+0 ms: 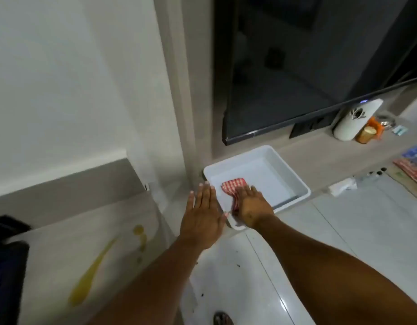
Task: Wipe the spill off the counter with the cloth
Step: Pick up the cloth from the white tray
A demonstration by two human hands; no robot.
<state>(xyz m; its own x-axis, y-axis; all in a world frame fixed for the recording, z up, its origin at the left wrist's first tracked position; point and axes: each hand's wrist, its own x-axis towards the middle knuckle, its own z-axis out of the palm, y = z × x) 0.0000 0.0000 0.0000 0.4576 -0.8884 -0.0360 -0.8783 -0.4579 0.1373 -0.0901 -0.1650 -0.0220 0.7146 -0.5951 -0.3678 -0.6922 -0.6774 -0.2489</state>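
A yellow spill (pixel 92 268) streaks across the pale counter (pixel 62 249) at lower left, with a smaller yellow blotch (pixel 140 233) beside it. A red-and-white checked cloth (pixel 232 185) lies inside a white plastic tub (pixel 294 181) on the low ledge to the right. My right hand (pixel 253 205) is down in the tub with its fingers closed on the near end of the cloth. My left hand (pixel 201 212) hovers flat, fingers spread, just left of the tub's near corner, holding nothing.
A dark screen (pixel 308 66) hangs above the ledge. A white canister (pixel 350 120), a small jar (pixel 367 134) and printed papers (pixel 413 165) stand at the right. A black object (pixel 5 273) sits at the counter's left edge. White floor tiles lie below.
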